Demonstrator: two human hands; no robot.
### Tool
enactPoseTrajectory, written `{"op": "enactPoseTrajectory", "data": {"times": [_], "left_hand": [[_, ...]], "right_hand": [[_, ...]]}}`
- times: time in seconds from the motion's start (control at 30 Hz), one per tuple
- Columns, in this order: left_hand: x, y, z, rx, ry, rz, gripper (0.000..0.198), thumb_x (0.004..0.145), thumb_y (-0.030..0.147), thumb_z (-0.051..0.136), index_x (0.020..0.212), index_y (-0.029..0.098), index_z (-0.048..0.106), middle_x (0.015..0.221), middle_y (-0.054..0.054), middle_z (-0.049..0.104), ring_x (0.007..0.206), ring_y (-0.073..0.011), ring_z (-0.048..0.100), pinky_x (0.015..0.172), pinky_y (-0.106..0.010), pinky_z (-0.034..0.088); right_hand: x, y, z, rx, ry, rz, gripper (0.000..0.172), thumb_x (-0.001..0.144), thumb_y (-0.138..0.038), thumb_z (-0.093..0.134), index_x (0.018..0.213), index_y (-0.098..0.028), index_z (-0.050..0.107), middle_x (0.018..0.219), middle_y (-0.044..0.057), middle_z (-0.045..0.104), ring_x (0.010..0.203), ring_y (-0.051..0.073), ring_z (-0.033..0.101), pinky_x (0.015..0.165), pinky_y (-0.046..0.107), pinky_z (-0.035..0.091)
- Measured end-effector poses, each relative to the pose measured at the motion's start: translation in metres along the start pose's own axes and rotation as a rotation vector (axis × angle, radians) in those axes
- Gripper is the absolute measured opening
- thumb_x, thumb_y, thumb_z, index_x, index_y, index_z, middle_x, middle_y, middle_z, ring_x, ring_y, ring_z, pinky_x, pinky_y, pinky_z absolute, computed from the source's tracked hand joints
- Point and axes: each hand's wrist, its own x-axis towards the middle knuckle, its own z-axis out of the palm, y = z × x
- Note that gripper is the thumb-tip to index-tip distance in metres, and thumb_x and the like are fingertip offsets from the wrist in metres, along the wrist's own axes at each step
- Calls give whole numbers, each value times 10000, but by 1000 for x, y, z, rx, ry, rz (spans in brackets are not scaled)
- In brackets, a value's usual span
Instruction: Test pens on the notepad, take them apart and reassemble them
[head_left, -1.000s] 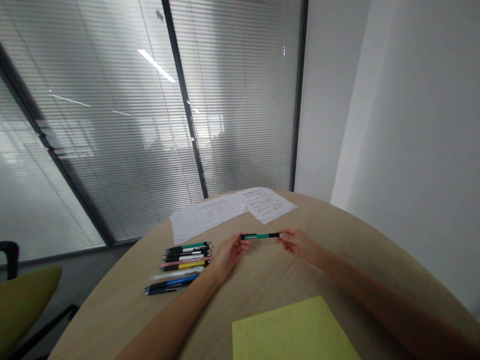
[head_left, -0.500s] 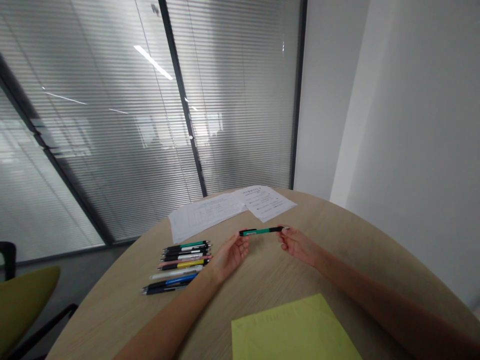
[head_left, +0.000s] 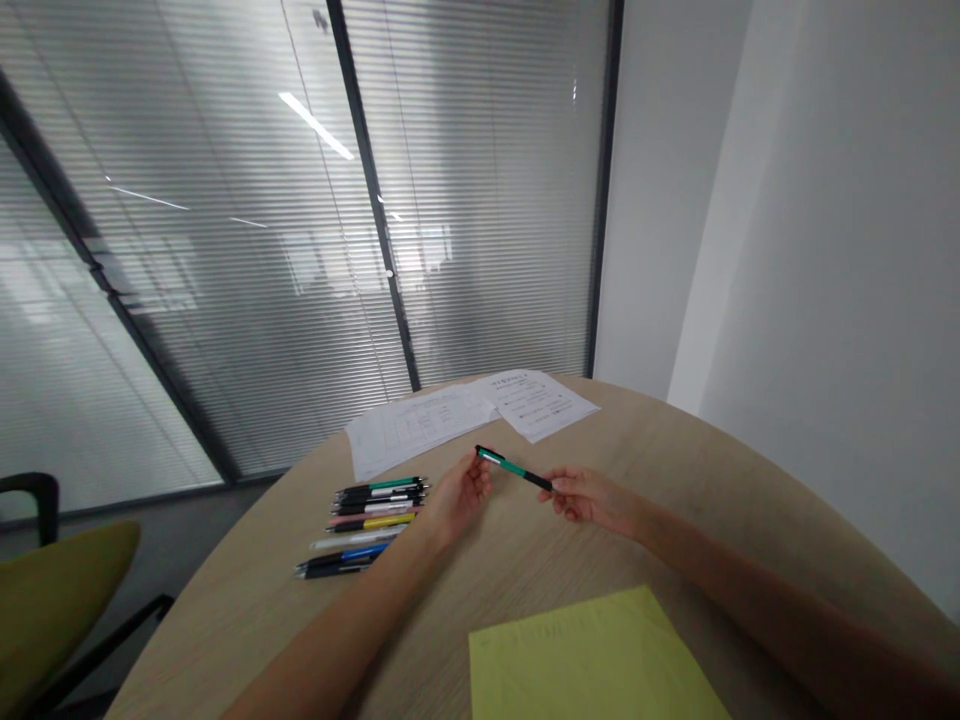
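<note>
A green and black pen (head_left: 514, 468) is held between my two hands above the table, slanting down to the right. My left hand (head_left: 459, 495) is closed, its fingertips at the pen's upper black end. The lower black end sits in the pinched fingers of my right hand (head_left: 589, 497). Beside my left hand and wrist lies a row of several pens (head_left: 375, 522) in green, black, pink, yellow, white and blue, partly covered by my left forearm.
White printed sheets (head_left: 420, 425) lie at the far side of the round wooden table (head_left: 720, 470). A yellow sheet or folder (head_left: 585, 660) is at the near edge. An olive chair (head_left: 67, 590) stands at the left, with blind-covered glass panels behind.
The pen has turned from nearly level to slanting, its right end lower. My right hand has moved slightly left and down. The whole view has shifted a little.
</note>
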Motion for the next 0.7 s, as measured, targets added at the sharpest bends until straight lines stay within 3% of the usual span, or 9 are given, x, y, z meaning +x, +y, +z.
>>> {"op": "enactPoseTrajectory", "data": {"times": [0.13,0.27,0.43,0.57,0.7], "left_hand": [[-3,2,7,-9,10,4,186,852,180,467,749,128,613,631,-14,603,541,-91,581,513,-176,449],[-4,9,9,-71,-16,27,292,876,204,385,648,139,555,662,-47,604,614,-130,595,626,-253,473],[-6,23,3,-134,-107,15,392,856,399,359,575,159,488,452,37,414,365,-80,411,423,-208,400],[-9,30,1,-147,-165,-43,540,818,550,297,451,165,396,370,65,270,285,-55,263,295,-155,241],[-11,32,0,-152,-183,-81,526,837,455,296,392,177,318,326,73,204,254,-47,188,272,-147,152]], "right_hand": [[-3,2,16,-214,-34,-28,297,653,-360,632,855,-160,549,850,61,656,602,93,550,470,188,366],[9,7,-2,-442,115,-163,292,662,-388,593,851,-167,559,858,68,656,651,121,557,488,213,388],[23,12,-52,-693,461,-211,182,692,-330,539,796,-187,583,795,57,656,676,150,573,535,249,417],[23,13,-73,-715,529,-236,206,739,-339,459,800,-179,574,801,69,648,710,161,578,586,267,429],[25,18,-76,-732,530,-245,222,733,-345,456,794,-171,580,769,68,648,688,162,578,619,280,429]]}}
